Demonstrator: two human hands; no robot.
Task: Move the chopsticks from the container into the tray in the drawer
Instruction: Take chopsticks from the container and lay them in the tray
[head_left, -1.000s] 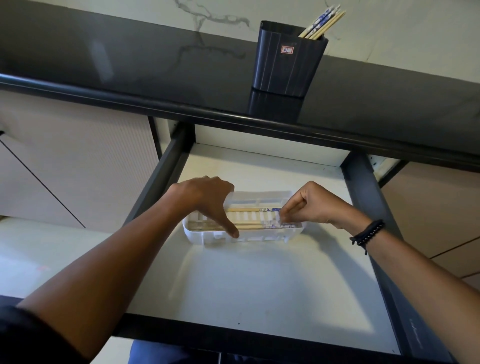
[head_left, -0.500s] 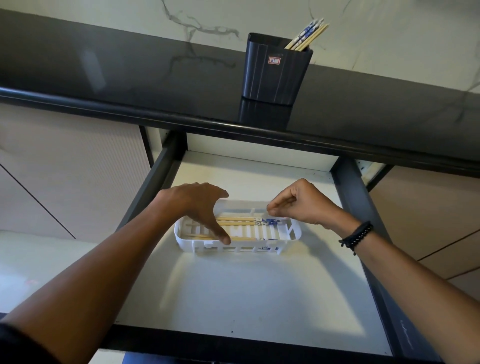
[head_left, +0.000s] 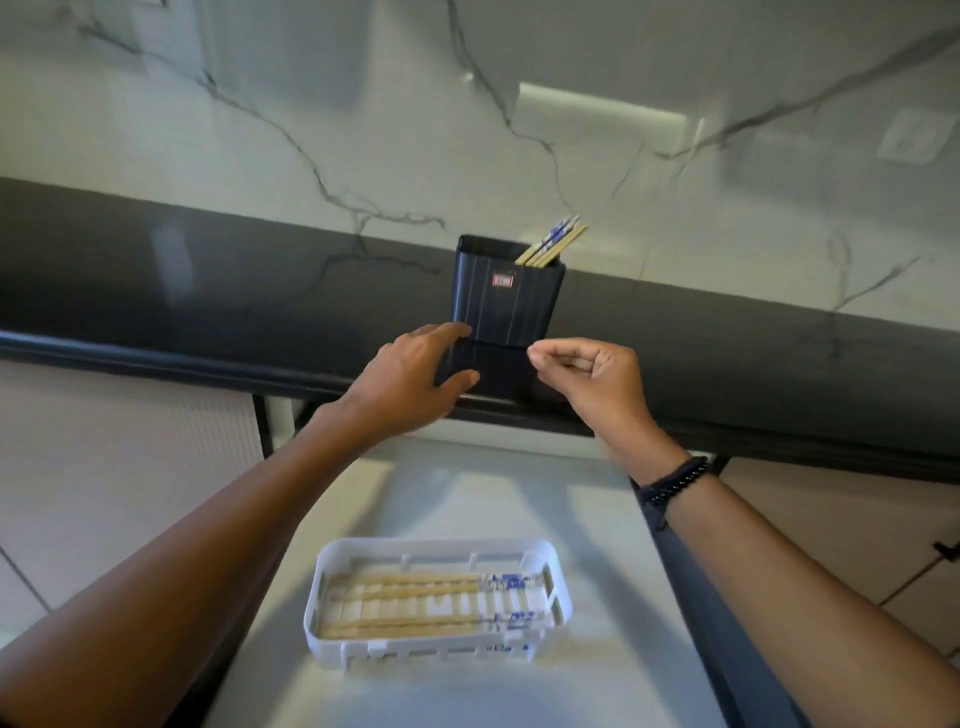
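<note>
A black container (head_left: 506, 299) stands on the dark counter with a few wooden chopsticks (head_left: 553, 243) with blue-patterned tops leaning out at its right. My left hand (head_left: 410, 374) is raised just left of the container's base, fingers spread, holding nothing. Just right of the base my right hand (head_left: 587, 376) hovers with its fingers curled and pinched, nothing visible in it. Below, a white slotted tray (head_left: 558, 582) rests on the drawer floor with several chopsticks (head_left: 415, 587) lying lengthwise in it.
The open drawer (head_left: 467, 499) has a white floor and dark side rails. The dark counter (head_left: 156, 291) runs across, backed by a white marble wall (head_left: 363, 130). Pale cabinet fronts lie on both sides of the drawer.
Both hands have left the tray and risen to the counter, either side of the container. The view has tilted up, so the tray now sits low in frame.
</note>
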